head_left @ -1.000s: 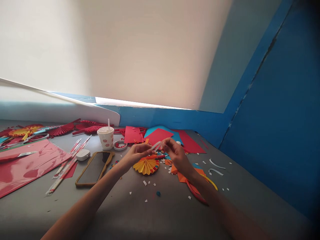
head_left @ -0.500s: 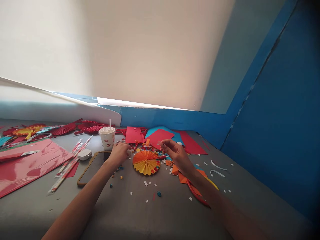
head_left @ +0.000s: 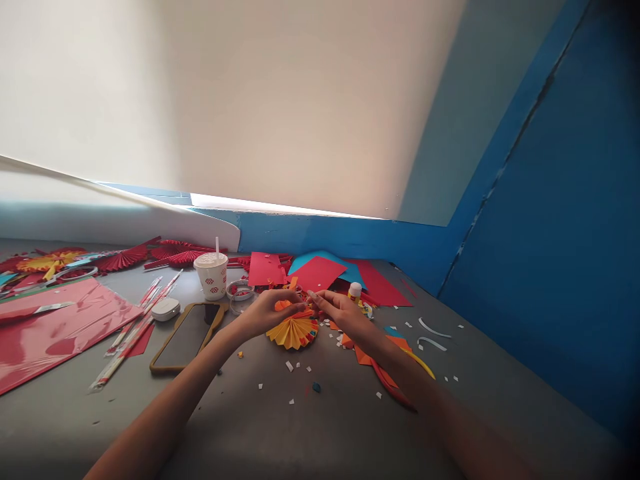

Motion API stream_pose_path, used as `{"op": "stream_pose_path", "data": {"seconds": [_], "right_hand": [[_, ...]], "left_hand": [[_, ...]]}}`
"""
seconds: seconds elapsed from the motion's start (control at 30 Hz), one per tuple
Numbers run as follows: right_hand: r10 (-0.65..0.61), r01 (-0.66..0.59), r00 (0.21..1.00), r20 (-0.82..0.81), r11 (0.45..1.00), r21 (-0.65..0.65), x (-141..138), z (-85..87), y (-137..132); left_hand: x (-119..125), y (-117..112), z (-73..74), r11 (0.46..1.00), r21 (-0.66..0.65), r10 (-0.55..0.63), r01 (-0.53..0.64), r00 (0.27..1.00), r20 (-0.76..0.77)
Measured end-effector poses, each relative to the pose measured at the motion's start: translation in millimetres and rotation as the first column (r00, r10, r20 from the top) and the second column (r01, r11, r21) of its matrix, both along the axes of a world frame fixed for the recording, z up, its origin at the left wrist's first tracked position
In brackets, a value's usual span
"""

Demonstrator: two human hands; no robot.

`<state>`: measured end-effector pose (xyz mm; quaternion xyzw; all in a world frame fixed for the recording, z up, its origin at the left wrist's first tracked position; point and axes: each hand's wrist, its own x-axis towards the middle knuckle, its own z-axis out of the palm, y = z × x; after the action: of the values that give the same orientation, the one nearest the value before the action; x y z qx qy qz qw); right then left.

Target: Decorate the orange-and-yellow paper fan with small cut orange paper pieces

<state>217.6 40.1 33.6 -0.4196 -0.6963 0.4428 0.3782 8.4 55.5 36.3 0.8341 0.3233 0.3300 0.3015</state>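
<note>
My left hand [head_left: 270,312] and my right hand [head_left: 336,310] meet fingertip to fingertip just above an orange and yellow pleated paper fan [head_left: 293,330] that lies on the grey table [head_left: 320,427]. Both hands have their fingers pinched together; whatever sits between them is too small to make out. A glue stick [head_left: 355,291] stands just beyond my right hand, and a roll of clear tape [head_left: 241,291] lies just beyond my left.
A paper cup with a straw [head_left: 212,274] and a phone in a brown case [head_left: 187,337] are on the left. Red, blue and orange paper sheets [head_left: 320,272], scraps, red straws [head_left: 133,330], a pink sheet [head_left: 55,330] and red fans [head_left: 125,257] lie around. A blue wall [head_left: 550,233] is to the right.
My left hand reached left toward the tape and cup, then came back to the middle. Both hands now meet low over the fan, and the white strip held earlier no longer shows.
</note>
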Motion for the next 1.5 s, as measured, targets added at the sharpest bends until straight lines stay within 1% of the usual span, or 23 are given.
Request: {"op": "stream_pose_path", "data": {"seconds": [0.13, 0.37, 0.47, 0.6, 0.73, 0.8, 0.97, 1.17, 1.27, 1.33, 1.5], "right_hand": [[0.003, -0.003, 1.0, 0.019, 1.0, 0.017, -0.2, -2.0, 0.8], [-0.019, 0.02, 1.0, -0.009, 0.998, 0.062, -1.5, -6.0, 3.8], [-0.076, 0.079, 0.997, -0.027, 0.989, 0.127, -4.7, -6.7, 1.5], [-0.178, 0.186, 0.983, -0.056, 0.954, 0.233, -9.2, -8.1, -3.6], [-0.224, 0.239, 0.971, -0.085, 0.932, 0.271, -10.2, -9.8, -3.6], [-0.223, 0.239, 0.971, -0.09, 0.933, 0.268, -10.0, -10.5, -1.6], [-0.145, 0.157, 0.987, -0.069, 0.958, 0.242, -11.6, -14.9, 2.3], [-0.148, 0.159, 0.987, -0.061, 0.944, 0.29, -13.3, -21.1, 3.1], [-0.167, 0.171, 0.985, -0.042, 0.921, 0.35, -14.4, -20.2, 0.0], [-0.193, 0.187, 0.981, -0.028, 0.894, 0.407, -15.5, -19.0, -3.2], [-0.271, 0.231, 0.962, -0.018, 0.781, 0.58, -16.8, -20.1, -7.8]], "left_hand": [[2.3, -1.5, -0.9, 1.0, 0.005, -0.003, 0.003, 1.0, 0.01], [4.5, -1.5, -1.2, 1.0, 0.017, -0.006, 0.006, 1.0, 0.015], [5.9, -3.0, -1.0, 1.0, 0.02, 0.009, -0.01, 0.999, 0.031], [8.1, -2.8, -3.0, 1.0, 0.013, 0.027, -0.028, 0.998, 0.065], [9.9, -3.1, -4.2, 1.0, -0.004, 0.026, -0.026, 0.995, 0.1], [10.8, -4.5, -3.7, 1.0, -0.007, 0.028, -0.027, 0.993, 0.119], [13.5, -8.4, -1.4, 1.0, -0.012, 0.015, -0.013, 0.987, 0.161], [15.7, -12.7, 0.1, 0.999, -0.044, 0.003, 0.006, 0.979, 0.202], [17.4, -13.7, -0.8, 0.997, -0.083, 0.006, 0.012, 0.977, 0.214], [18.6, -13.3, -2.0, 0.994, -0.111, 0.013, 0.012, 0.975, 0.222], [20.8, -12.9, -2.5, 0.982, -0.185, 0.021, 0.027, 0.968, 0.251]]}}
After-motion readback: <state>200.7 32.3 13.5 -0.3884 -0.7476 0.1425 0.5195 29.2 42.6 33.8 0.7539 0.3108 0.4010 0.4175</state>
